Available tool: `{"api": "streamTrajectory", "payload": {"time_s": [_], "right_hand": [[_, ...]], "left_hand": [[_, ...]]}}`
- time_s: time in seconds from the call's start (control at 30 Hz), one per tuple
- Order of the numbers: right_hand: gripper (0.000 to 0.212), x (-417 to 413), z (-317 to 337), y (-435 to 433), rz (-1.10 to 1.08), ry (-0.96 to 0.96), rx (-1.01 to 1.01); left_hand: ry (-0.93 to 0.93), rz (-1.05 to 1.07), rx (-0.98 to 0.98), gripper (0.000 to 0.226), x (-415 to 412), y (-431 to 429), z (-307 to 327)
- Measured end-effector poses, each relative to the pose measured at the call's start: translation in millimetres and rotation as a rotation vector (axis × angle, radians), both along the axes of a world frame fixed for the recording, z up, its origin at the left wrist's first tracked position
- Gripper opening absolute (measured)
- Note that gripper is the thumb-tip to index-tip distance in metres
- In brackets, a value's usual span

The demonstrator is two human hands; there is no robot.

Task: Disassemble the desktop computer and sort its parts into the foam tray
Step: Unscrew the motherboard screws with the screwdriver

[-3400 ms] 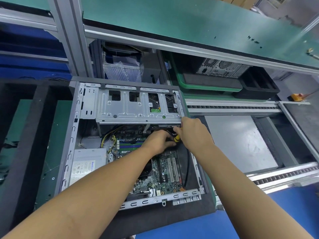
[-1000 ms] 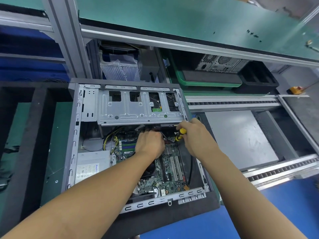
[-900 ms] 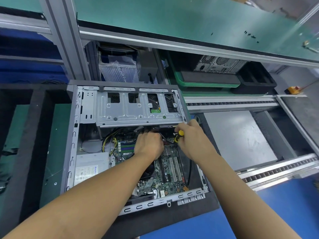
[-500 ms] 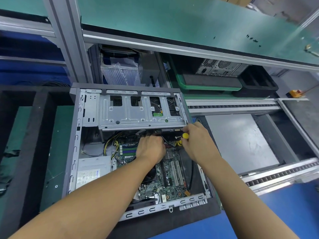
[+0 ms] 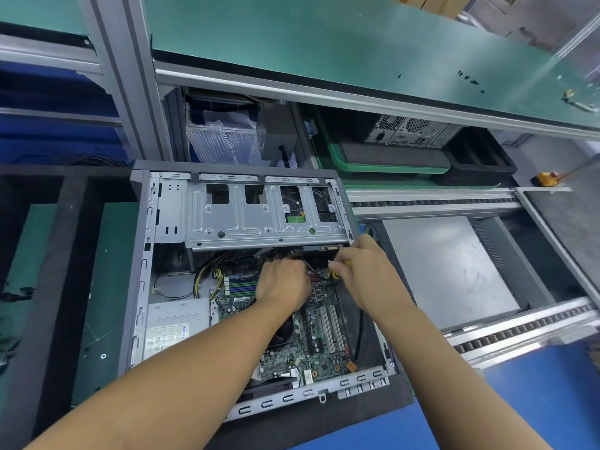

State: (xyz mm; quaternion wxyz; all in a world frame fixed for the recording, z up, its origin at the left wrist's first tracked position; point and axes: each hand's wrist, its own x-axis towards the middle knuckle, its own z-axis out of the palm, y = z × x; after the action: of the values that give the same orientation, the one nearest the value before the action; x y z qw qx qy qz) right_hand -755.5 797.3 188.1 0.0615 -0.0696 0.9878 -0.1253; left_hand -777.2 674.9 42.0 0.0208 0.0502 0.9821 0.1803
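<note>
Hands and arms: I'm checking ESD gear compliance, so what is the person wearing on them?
Nothing that shows. The left hand and right hand are bare, with no gloves, and no ring is visible. Both forearms are bare to the frame's edge: no sleeves, no wrist strap, watch or cable on either wrist.

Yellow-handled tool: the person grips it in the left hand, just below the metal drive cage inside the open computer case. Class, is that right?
No. The head view shows the yellow-handled tool gripped in the right hand, not the left hand. The rest holds: it is just below the metal drive cage inside the open computer case.
</note>
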Motion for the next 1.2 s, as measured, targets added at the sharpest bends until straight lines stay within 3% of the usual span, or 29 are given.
{"api": "streamTrajectory", "payload": {"time_s": [0.07,0.2,0.43,0.63,0.8,1.2], "right_hand": [[0.020,0.2,0.2,0.2,0.002,0.015,0.021],[0.047,-3.1,1.4,3.0,0.014,0.017,0.042],[0.038,1.1,-0.1,3.3,0.016,0.074,0.105],[0.019,2.2,-4.0,0.6,0.024,0.075,0.031],[0.016,1.9,-2.2,-4.8,0.046,0.111,0.143],[0.036,1.5,-3.2,-5.1,0.028,-0.048,0.236]], "left_hand": [[0.003,-0.002,0.003,0.023,-0.6,0.3,0.5],[0.010,-0.005,0.010,0.021,-1.2,0.7,0.5],[0.019,-0.007,-0.001,0.020,-1.0,0.6,-0.8],[0.011,0.004,-0.003,0.022,-1.2,1.7,-2.6],[0.004,0.007,0.004,0.023,-1.6,1.7,-2.6],[-0.004,-0.004,-0.018,0.023,-2.7,1.6,-0.2]]}}
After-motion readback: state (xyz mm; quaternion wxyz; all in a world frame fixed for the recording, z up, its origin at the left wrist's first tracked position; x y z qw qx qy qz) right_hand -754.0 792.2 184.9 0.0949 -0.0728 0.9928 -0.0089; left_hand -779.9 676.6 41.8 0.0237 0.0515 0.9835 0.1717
